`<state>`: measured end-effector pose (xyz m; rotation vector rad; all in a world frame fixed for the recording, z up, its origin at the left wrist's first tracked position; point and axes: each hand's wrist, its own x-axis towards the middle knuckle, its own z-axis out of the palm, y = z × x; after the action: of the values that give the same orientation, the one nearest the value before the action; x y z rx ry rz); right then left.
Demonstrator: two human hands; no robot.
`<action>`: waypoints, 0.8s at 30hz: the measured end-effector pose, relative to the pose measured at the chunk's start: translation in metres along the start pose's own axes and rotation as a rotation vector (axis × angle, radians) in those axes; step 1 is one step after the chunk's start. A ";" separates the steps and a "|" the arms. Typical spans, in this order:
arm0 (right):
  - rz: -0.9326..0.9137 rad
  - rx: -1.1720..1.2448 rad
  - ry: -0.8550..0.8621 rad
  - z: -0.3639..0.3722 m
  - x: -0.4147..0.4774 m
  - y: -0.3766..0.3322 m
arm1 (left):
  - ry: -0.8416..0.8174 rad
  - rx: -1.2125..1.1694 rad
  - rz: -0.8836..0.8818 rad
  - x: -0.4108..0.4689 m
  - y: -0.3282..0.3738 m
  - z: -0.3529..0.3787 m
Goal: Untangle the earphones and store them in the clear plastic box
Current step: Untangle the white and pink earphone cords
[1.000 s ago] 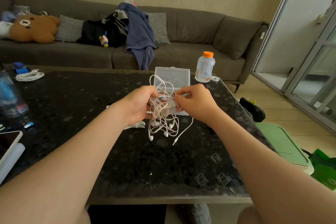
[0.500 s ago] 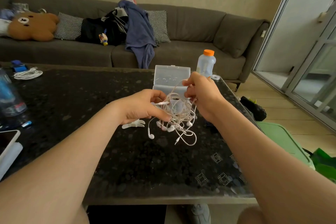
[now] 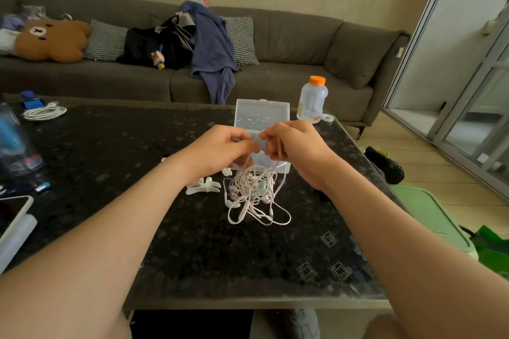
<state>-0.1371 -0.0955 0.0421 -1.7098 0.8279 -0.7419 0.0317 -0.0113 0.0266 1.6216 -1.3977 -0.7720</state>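
A tangled bundle of white earphones (image 3: 254,195) hangs from both my hands, its lower loops touching the dark table (image 3: 115,151). My left hand (image 3: 220,150) pinches the cords at the top of the bundle. My right hand (image 3: 296,147) pinches the same strands just to the right, fingertips almost meeting the left ones. Behind the hands stands the clear plastic box (image 3: 261,115), its lid raised; the hands hide part of its base.
White cord winders (image 3: 203,186) lie left of the bundle. A bottle with an orange cap (image 3: 312,99) stands near the table's far right corner. A coiled white cable (image 3: 44,112), a blue bottle (image 3: 15,146) and a phone (image 3: 12,213) sit at the left. A sofa lies beyond.
Both hands rose and came together above the bundle. The earphones, bunched between the hands a second ago, now dangle lower in long loops.
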 end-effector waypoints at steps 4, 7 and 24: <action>0.010 0.132 0.040 0.007 0.001 -0.004 | -0.078 0.199 0.097 0.001 -0.006 0.003; -0.027 0.208 0.024 0.009 -0.001 -0.005 | -0.114 0.331 0.121 0.000 -0.009 0.007; 0.000 -0.421 0.518 0.005 0.002 0.002 | -0.024 0.285 -0.046 -0.001 -0.012 0.004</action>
<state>-0.1328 -0.0950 0.0392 -1.9082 1.4199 -1.0914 0.0335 -0.0113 0.0142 1.8729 -1.5473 -0.6421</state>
